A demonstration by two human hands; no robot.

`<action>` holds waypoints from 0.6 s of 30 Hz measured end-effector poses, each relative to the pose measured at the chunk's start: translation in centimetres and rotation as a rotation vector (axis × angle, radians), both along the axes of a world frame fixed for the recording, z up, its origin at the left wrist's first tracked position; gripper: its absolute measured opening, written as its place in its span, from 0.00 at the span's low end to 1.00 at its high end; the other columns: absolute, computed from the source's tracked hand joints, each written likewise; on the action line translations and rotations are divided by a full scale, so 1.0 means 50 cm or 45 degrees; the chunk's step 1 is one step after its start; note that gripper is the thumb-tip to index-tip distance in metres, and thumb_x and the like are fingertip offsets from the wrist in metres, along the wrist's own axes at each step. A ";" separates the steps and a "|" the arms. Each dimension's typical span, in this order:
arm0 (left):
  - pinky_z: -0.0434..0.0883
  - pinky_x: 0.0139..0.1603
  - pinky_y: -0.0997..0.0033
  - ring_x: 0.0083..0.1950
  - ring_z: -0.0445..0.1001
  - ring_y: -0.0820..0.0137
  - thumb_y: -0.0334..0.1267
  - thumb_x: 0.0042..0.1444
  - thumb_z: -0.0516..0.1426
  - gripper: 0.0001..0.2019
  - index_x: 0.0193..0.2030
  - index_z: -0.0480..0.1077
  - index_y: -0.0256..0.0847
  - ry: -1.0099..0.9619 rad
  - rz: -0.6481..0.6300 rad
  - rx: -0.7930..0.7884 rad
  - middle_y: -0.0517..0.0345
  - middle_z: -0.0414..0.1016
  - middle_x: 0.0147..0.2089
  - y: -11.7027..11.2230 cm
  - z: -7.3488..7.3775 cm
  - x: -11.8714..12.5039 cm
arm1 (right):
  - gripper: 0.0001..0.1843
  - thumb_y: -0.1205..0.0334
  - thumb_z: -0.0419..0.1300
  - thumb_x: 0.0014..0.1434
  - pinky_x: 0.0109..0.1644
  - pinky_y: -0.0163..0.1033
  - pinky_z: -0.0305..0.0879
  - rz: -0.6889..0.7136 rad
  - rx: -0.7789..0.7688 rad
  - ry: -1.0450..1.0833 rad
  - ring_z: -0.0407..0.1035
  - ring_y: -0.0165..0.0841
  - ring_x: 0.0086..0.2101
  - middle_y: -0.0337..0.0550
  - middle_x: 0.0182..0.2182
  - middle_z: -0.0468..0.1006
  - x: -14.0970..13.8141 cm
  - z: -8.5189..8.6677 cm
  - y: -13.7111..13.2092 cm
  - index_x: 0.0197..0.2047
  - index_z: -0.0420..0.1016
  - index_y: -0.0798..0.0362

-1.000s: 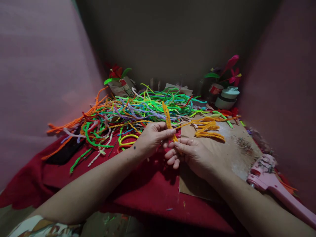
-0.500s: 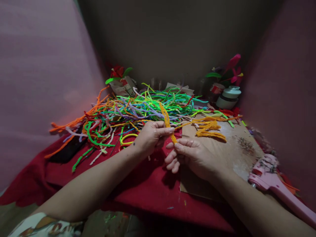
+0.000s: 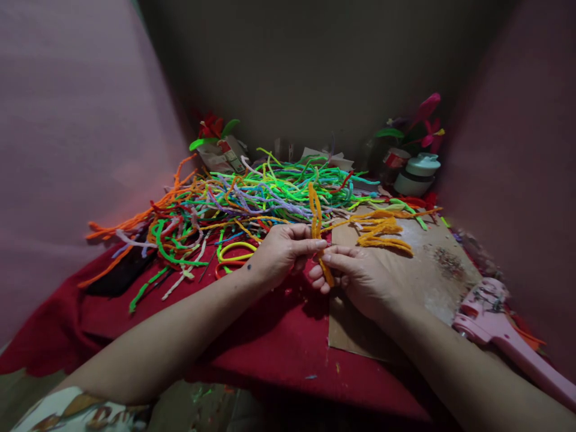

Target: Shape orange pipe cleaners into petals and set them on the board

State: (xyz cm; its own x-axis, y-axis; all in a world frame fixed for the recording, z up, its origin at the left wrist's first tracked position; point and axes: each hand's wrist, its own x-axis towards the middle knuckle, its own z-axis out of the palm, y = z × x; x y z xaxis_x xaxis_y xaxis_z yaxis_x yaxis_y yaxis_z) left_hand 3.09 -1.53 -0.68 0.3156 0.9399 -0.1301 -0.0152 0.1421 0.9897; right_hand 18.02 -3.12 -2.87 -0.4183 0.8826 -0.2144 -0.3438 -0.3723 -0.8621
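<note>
A folded orange pipe cleaner (image 3: 317,210) stands nearly upright between my hands, its looped end up and its lower end poking out below the fingers. My left hand (image 3: 290,249) pinches it at the middle between thumb and fingers. Just below, my right hand (image 3: 360,270) is closed on its lower part, thumb against the fingertips. The two hands almost touch. More folded orange pipe cleaners (image 3: 382,233) lie right of them on a brown board (image 3: 400,270). Yellow-handled scissors (image 3: 236,252) rest to the left, partly behind my left wrist.
A big tangle of coloured pipe cleaners (image 3: 270,192) covers the back of the red cloth (image 3: 270,336). A pink glue gun (image 3: 504,330) lies at the right. Behind stand a pale-blue lidded jar (image 3: 418,174) and pipe-cleaner flowers (image 3: 429,123). Pink walls flank the table.
The orange pipe cleaner has moved slightly right and stands more upright. My right hand's grip has shifted up towards my left hand, and its fingers have curled in.
</note>
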 end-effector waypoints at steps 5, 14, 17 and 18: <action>0.48 0.16 0.80 0.15 0.52 0.83 0.43 0.44 0.62 0.14 0.23 0.65 0.36 0.081 0.120 0.067 0.68 0.58 0.15 -0.007 0.008 0.008 | 0.07 0.63 0.62 0.48 0.22 0.30 0.64 -0.025 -0.044 0.016 0.68 0.27 0.19 0.43 0.20 0.76 0.002 -0.005 0.001 0.29 0.70 0.57; 0.59 0.22 0.79 0.20 0.59 0.79 0.41 0.50 0.57 0.13 0.20 0.64 0.36 0.460 0.207 0.476 0.64 0.62 0.18 -0.015 0.007 0.007 | 0.10 0.60 0.64 0.47 0.20 0.28 0.60 -0.096 -0.042 -0.016 0.66 0.25 0.18 0.40 0.19 0.73 0.000 -0.002 0.001 0.27 0.69 0.58; 0.65 0.33 0.77 0.30 0.67 0.75 0.36 0.53 0.54 0.07 0.30 0.70 0.35 0.594 0.103 0.755 0.58 0.70 0.28 -0.014 0.000 -0.001 | 0.10 0.60 0.64 0.45 0.19 0.28 0.59 -0.099 -0.043 -0.025 0.65 0.24 0.17 0.40 0.18 0.73 0.002 0.003 0.004 0.25 0.69 0.58; 0.66 0.36 0.76 0.33 0.69 0.74 0.35 0.55 0.53 0.07 0.33 0.71 0.36 0.660 0.046 0.900 0.56 0.71 0.32 -0.012 -0.002 -0.006 | 0.10 0.61 0.64 0.45 0.18 0.28 0.58 -0.096 -0.043 -0.040 0.64 0.24 0.16 0.39 0.17 0.72 0.004 0.005 0.005 0.25 0.68 0.58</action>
